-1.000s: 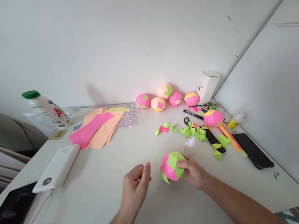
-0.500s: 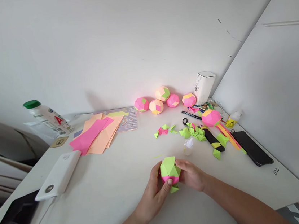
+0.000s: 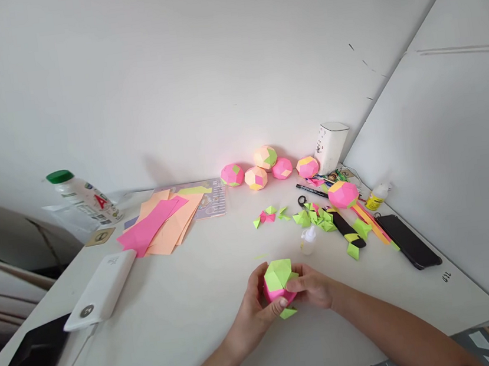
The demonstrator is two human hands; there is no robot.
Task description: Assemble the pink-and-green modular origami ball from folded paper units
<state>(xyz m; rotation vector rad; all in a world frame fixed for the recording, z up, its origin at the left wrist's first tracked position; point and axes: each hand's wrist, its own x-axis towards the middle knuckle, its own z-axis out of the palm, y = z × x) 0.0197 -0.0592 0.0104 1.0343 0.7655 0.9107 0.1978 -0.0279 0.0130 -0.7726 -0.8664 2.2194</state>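
Observation:
Between my two hands is a faceted paper ball (image 3: 278,275), lime green on top and pink lower down. My left hand (image 3: 256,307) wraps its left side, thumb across the pink front. From the right, my right hand (image 3: 313,286) grips it with thumb and fingers by the green facets; its fingertips behind the ball are hidden. A green paper flap (image 3: 288,313) sticks out underneath the ball. Just beyond my hands stands a small clear glue bottle (image 3: 308,240) with a white tip. Folded green paper pieces (image 3: 315,217) lie in a heap farther back.
Finished paper balls (image 3: 256,178) sit along the wall. Paper sheets (image 3: 155,220), a white bottle with a green cap (image 3: 88,199) and a power bank (image 3: 101,289) are on the left. A black phone (image 3: 408,240), a cutter (image 3: 347,228) and a yellow-labelled bottle (image 3: 377,196) lie right.
The ball has turned slightly in my hands, showing a different green face. My right thumb has shifted down and inward across its front. The camera view has shifted a little.

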